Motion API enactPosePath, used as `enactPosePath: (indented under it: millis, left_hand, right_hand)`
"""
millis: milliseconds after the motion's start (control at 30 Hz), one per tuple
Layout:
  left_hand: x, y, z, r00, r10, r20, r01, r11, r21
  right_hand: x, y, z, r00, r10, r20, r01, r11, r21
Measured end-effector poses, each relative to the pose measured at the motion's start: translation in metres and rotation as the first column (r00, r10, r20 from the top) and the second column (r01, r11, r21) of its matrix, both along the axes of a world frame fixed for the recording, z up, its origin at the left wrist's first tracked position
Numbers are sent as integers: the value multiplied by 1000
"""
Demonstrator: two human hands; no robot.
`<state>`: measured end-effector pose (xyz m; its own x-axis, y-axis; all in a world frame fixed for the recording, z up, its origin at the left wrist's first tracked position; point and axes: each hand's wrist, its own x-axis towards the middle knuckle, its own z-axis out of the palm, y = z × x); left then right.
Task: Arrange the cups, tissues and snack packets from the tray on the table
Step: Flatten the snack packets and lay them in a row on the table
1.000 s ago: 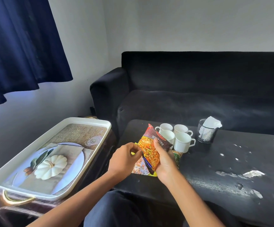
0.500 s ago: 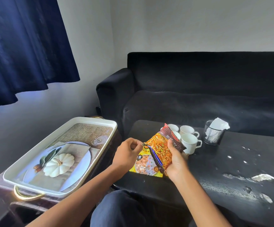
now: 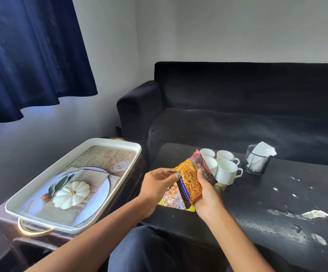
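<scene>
My right hand (image 3: 208,195) grips an orange and brown mixture snack packet (image 3: 190,175), tilted above the black table (image 3: 277,197). My left hand (image 3: 155,183) pinches the packet's left corner between thumb and fingers. Under it a yellow snack packet (image 3: 172,199) lies flat on the table, and a green packet edge (image 3: 223,186) peeks out behind my right hand. Several white cups (image 3: 227,169) stand clustered just beyond the packets. A black mesh holder with white tissues (image 3: 258,158) stands to their right. The white tray (image 3: 108,146) with a pumpkin picture sits on a stand at the left.
A black sofa (image 3: 237,114) runs behind the table. A dark blue curtain (image 3: 31,55) hangs at the upper left. White chipped patches (image 3: 314,213) mark the table's right side. My knee in dark trousers (image 3: 149,250) is below the table's near edge.
The mixture packet has tilted further over between my hands. My left hand's fingers have moved onto its left corner. The camera view has shifted a little left.
</scene>
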<state>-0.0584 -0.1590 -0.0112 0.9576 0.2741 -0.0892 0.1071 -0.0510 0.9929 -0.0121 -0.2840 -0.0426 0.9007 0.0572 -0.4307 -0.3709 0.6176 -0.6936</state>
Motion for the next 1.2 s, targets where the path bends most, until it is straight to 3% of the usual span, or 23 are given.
enactPosePath:
  millis: [100,367,567,900,1200]
  left_hand:
    - [0,-3,1,997,-71,-21,71,997,8]
    - [0,-8,-3,998,54,37,-55,998,10]
    - [1,-4,1,998,27,48,-29,999,37]
    - [3,3,11,986,7,-166,-41,979,-201]
    - [2,14,27,989,57,-139,-78,986,-148]
  right_hand:
    - [0,-1,0,1000,-17,10,17,1000,10]
    - [-5,3,1,999,28,43,-30,999,45]
    - [-4,3,3,995,-9,100,3,998,55]
    - [2,-5,9,980,-96,173,89,995,48]
    - [1,-12,14,979,-127,157,118,991,65]
